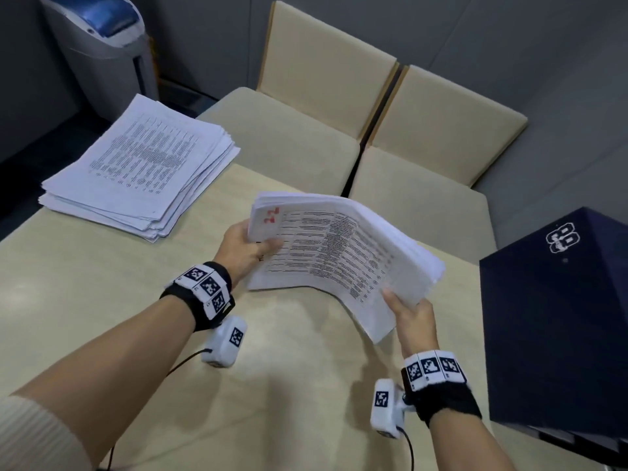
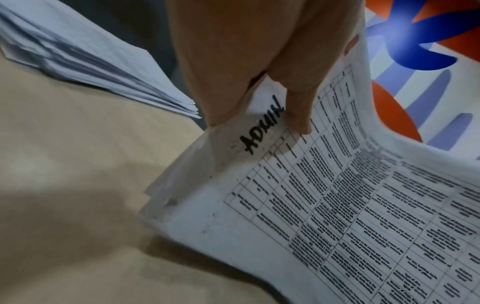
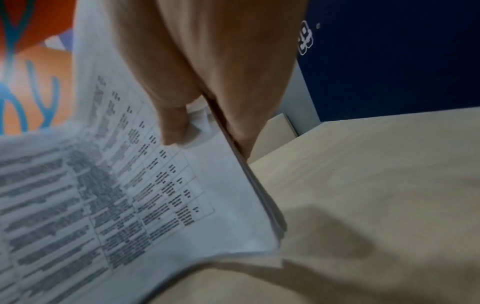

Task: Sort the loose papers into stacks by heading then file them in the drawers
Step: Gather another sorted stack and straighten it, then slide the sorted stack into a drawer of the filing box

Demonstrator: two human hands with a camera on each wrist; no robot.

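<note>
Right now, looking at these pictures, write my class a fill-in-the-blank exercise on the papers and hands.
1. The bundle of papers is held by ____ hands.
2. The black handwritten heading beside the left hand reads ____.
3. The other stack lies on the ____.
4. The dark blue box stands on the side of the ____ hand.

Answers: both; ADMIN; table; right

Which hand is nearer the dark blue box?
Right. The right hand grips the held papers beside the dark blue box; the left hand grips their far end.
</note>
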